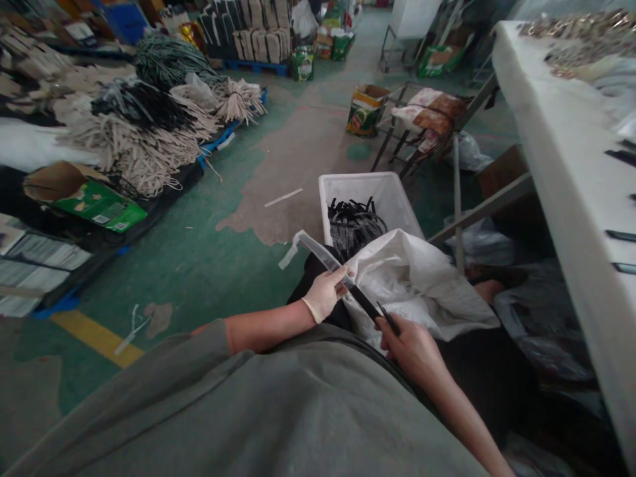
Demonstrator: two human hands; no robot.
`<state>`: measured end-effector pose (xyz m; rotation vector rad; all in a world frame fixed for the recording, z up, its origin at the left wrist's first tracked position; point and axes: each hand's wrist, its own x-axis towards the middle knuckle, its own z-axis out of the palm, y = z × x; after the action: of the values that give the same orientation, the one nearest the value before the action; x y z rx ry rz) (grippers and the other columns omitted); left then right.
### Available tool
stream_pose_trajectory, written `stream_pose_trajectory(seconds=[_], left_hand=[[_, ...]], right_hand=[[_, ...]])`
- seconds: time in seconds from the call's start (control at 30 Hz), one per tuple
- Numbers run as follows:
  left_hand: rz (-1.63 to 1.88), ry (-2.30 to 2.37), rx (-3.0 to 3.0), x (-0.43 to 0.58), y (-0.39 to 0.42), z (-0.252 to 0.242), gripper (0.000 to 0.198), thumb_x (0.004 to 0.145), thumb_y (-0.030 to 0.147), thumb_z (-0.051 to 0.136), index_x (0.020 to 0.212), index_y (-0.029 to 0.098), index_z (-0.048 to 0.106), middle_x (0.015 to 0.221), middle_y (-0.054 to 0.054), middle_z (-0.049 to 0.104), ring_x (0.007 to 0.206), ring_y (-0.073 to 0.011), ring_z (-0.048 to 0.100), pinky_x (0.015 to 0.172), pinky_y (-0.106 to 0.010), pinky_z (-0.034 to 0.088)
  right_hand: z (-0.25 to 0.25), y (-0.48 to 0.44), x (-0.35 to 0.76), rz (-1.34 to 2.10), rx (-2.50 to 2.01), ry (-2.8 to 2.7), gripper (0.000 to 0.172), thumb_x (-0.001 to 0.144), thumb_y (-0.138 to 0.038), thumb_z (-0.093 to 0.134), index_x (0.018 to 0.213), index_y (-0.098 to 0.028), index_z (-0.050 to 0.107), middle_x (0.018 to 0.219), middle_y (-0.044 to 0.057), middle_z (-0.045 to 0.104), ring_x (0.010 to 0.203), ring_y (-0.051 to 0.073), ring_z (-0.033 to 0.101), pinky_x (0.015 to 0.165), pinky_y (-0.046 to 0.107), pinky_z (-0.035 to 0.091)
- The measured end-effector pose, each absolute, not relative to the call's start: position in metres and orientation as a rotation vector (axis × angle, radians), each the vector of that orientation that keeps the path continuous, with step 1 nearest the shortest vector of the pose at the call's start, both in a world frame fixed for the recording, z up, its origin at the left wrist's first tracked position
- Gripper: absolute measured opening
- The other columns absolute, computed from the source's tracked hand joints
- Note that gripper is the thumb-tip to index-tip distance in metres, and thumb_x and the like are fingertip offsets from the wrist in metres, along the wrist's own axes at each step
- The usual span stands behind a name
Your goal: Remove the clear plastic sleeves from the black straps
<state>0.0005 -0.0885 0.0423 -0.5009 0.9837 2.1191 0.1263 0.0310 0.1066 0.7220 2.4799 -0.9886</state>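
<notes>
Grey shirt (318,404) nearest, left hand (325,296) and right hand (408,343) pinched a black strip (364,302) in their fingers; keeping it taut seemed wise.

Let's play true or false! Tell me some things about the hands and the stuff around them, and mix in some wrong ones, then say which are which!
1. The right hand holds a black strip. True.
2. The left hand holds nothing. False: it pinches a long strip, which looks clear on the side away from the right hand.
3. The white bin is full of red balls. False: there is a heap of black strips in it.
4. A yellow stripe is painted on the green floor. True.
5. The white sack is far away across the room. False: it is close to both hands.
6. The table on the right has a white top. True.
</notes>
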Motion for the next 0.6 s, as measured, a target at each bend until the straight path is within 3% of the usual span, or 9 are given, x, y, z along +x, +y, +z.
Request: stream_pose_trajectory(seconds=[0.13, 0.23, 0.47, 0.6], left_hand=[[1.938, 0.967, -0.242, 0.024, -0.079, 0.042, 0.042, 0.058, 0.045, 0.086, 0.076, 0.011, 0.069, 0.07, -0.004, 0.067, 0.061, -0.0131, 0.06, 0.061, -0.025, 0.046], [2.006, 1.024, -0.306, 0.015, -0.079, 0.047, 0.04, 0.059, 0.043, 0.086, 0.078, 0.011, 0.069, 0.075, -0.005, 0.068, 0.066, -0.0129, 0.062, 0.065, -0.024, 0.047], [1.956, 1.034, -0.33, 0.018, -0.079, 0.052, 0.037, 0.06, 0.039, 0.086, 0.082, 0.014, 0.07, 0.082, -0.005, 0.07, 0.071, -0.0125, 0.063, 0.067, -0.023, 0.046], [1.863, 0.988, -0.153, 0.034, -0.069, 0.056, 0.041, 0.061, 0.045, 0.085, 0.079, 0.012, 0.069, 0.077, -0.005, 0.068, 0.07, -0.0142, 0.062, 0.068, -0.026, 0.047]], right_hand=[[0.105, 0.024, 0.112, -1.09, 0.736, 2.558, 0.036, 0.093, -0.044, 0.04, 0.08, -0.02, 0.063, 0.06, 0.002, 0.068, 0.051, 0.016, 0.063, 0.054, 0.026, 0.041], [0.109, 0.031, 0.122, -1.296, 0.666, 2.45, 0.038, 0.093, -0.047, 0.04, 0.076, -0.02, 0.061, 0.06, 0.003, 0.068, 0.053, 0.018, 0.064, 0.057, 0.028, 0.045], [0.108, 0.037, 0.144, -1.133, 0.816, 2.487, 0.039, 0.094, -0.046, 0.04, 0.07, -0.021, 0.058, 0.058, 0.003, 0.067, 0.052, 0.018, 0.063, 0.055, 0.028, 0.041], [0.105, 0.037, 0.133, -1.283, 0.791, 2.519, 0.041, 0.094, -0.048, 0.041, 0.075, -0.019, 0.062, 0.06, 0.002, 0.067, 0.053, 0.015, 0.062, 0.057, 0.025, 0.041]])
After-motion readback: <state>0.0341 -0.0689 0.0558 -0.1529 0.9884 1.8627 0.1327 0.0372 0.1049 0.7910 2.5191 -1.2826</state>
